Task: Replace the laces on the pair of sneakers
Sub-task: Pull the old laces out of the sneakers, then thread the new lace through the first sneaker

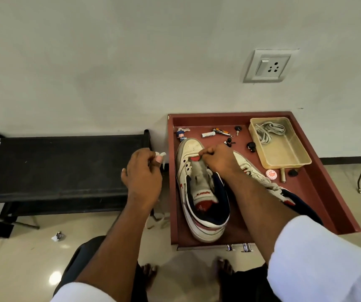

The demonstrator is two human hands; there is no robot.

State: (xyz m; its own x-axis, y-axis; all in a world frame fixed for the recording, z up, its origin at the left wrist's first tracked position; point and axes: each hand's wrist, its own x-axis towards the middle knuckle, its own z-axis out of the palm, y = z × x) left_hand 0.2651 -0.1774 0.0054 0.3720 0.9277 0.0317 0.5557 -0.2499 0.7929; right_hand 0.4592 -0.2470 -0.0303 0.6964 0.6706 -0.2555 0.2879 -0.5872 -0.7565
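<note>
Two white sneakers with navy collars lie in a red-brown open drawer (327, 188). The left sneaker (193, 171) has bare eyelets and its tongue exposed. The right sneaker (260, 173) is partly hidden under my right forearm, and a lace is bunched on it. My right hand (218, 160) pinches something small at the lowest eyelets near the left sneaker's toe. Left of the drawer, my left hand (142, 173) grips a white lace (161, 155), and its tip sticks up past my fingers. More of this lace hangs down below the hand.
A beige plastic tray (284, 153) holding a coiled grey-white lace (268, 131) sits at the drawer's back right. Small items lie around it: a battery (208, 134), keys, a figurine (181, 134), a round tin (271, 174). A black bench (61, 166) stands to the left. My bare feet are below.
</note>
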